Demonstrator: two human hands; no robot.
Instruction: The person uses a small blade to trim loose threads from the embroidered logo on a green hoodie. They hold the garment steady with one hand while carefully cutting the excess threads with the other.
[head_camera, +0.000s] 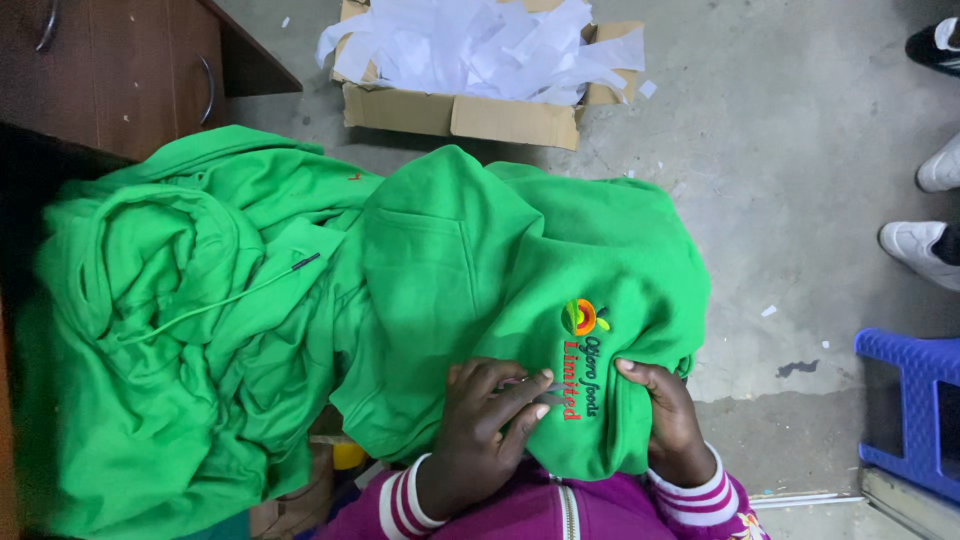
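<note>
While the green hoodie (450, 290) is draped over the lap like this, the embroidered logo (583, 350) sits right between both hands, facing up, so it's a good setup for working on the stitching. The left hand (480, 430) lies on the fabric with its fingers (520, 395) pressed beside the lettering; they seem to pinch something small and thin there, but I can't make out what. The right hand (675, 420) has the edge of the fabric clenched, thumb on top, keeping the patch taut.

My take: keep that right-side tension steady so the logo stays flat, and work the left fingertips in short moves along the letters rather than tugging, since fleece stretches and puckers easily. I'd also mind the bulk of the garment, plus the drawcord (230, 295), bunched off to the left, so its weight doesn't drag the logo sideways. A cardboard box (470, 112) of white scraps sits on the floor (780, 150) ahead.
</note>
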